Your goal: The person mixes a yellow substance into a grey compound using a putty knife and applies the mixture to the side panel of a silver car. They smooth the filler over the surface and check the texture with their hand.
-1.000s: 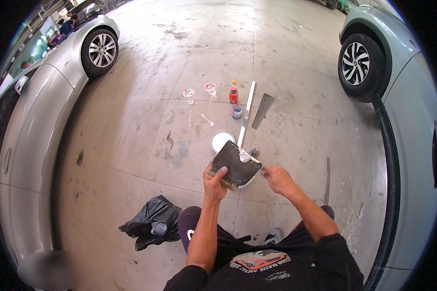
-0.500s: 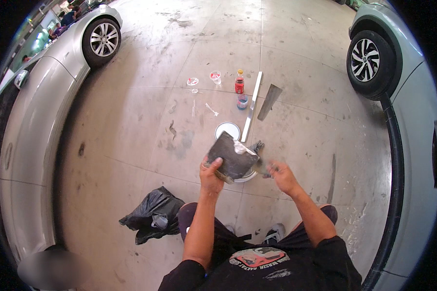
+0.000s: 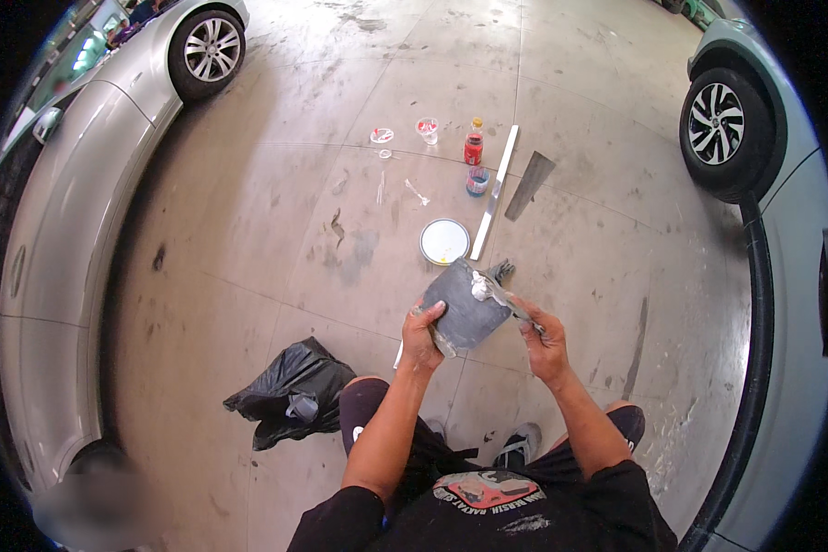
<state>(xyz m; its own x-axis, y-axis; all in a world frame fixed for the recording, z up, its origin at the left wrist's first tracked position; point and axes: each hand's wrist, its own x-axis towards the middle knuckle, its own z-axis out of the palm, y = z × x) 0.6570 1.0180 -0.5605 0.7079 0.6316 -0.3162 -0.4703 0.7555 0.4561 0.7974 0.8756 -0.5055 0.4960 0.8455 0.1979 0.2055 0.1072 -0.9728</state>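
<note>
In my left hand (image 3: 422,342) is a dark grey flat board (image 3: 469,317), gripped at its left edge with the thumb on top. A lump of white putty (image 3: 479,288) sits near the board's far right corner. My right hand (image 3: 548,350) is closed around a grimy scraper (image 3: 521,314), whose blade reaches the board's right edge beside the putty. Just beyond the board, a round white lid or can top (image 3: 444,242) rests on the floor. A dark crumpled piece (image 3: 501,270) shows behind the board's far right corner.
A white straight bar (image 3: 495,191) and grey flat strip (image 3: 529,186) lie ahead. Beside them are a red bottle (image 3: 473,149), blue-tinted cup (image 3: 477,181) and clear cup (image 3: 428,131). A black plastic bag (image 3: 290,391) lies left. Cars (image 3: 110,166) (image 3: 791,248) flank both sides.
The board has shifted right in view and tilted, with the putty now nearer the scraper. My right hand has moved slightly right, and the blade now meets the board's edge beside the putty.
</note>
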